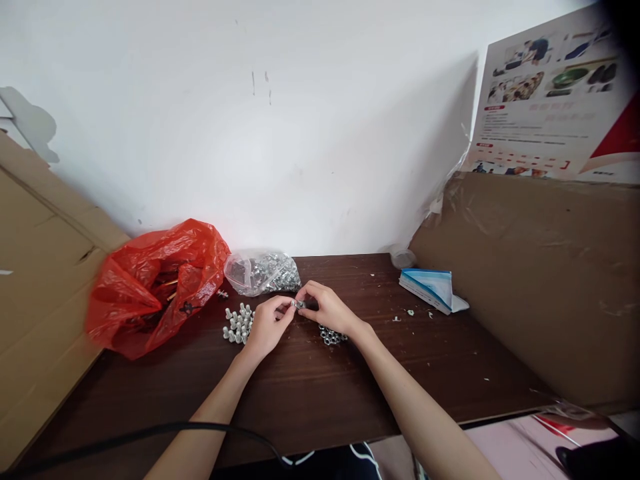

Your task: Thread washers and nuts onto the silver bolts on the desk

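While my two hands meet over the dark table [300,393], the thumb and fingertips of my left hand [270,323] are pinched together on one small silvery bolt [293,304], and those of my right hand [327,308] close on one small metal nut [301,305]. The two pieces sit end to end between my fingertips; I cannot tell whether the threads have engaged.

Just to the left of my left hand is one cluster of bolts [238,325], roughly twenty, many of them upright; they overlap and my hand may hide some, so I can't count them exactly. Beneath my right hand and wrist lies one patch of loose nuts [332,335], a dozen or so showing, shiny rings with dark holes, packed close together.

Beyond my hands rests one clear plastic bag [239,272], crinkled and bulging with many small shiny metal pieces. Left of it slumps one red plastic bag [133,280], thin, glossy and creased, its mouth gaping. Well off to my right is one blue-and-white packet [425,290], wedge-shaped. Two brown cardboard panels, left [45,280] and right [530,287], flank the smooth wood-grained tabletop.
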